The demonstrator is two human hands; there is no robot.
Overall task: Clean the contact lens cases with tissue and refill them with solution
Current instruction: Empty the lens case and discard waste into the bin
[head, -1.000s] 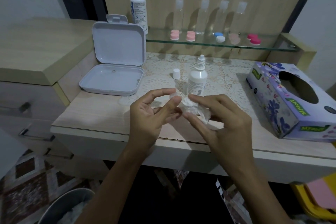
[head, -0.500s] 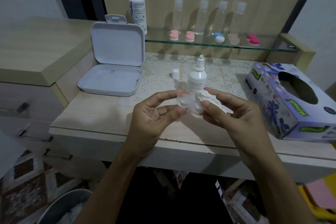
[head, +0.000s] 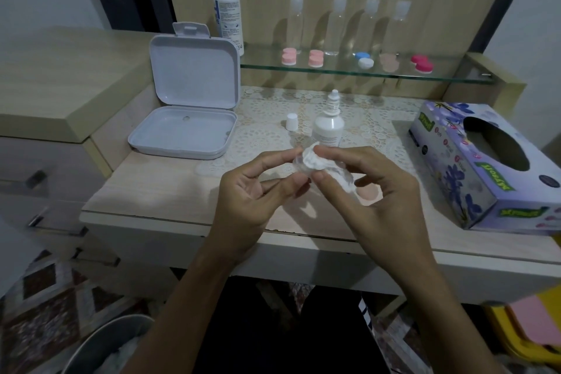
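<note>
Head view: nearest the camera, 2 bare forearms reach up over the table (head: 158,191) edge. The left hand (head: 252,188) pinches a clear contact lens case (head: 299,162) between thumb and fingertips, while the right hand (head: 385,191) has its grip closed on a crumpled white tissue (head: 315,158), pressing it into the case; tissue and case touch, held above the table. Just beneath the right grip a round pink cap (head: 368,193) lies on the table. Just beyond both grips stands a small solution bottle (head: 329,127) with its nozzle bare, and its white cap (head: 291,121) sits to the left of it on a lace mat (head: 267,118). Farther left of the grips lies an open white hinged box (head: 185,133); well to the right is a floral tissue box (head: 482,161). Farthest, a glass shelf (head: 455,77) carries a tall bottle (head: 227,12), 4 clear bottles (head: 334,27) and 5 capped lens cases (head: 315,58).
</note>
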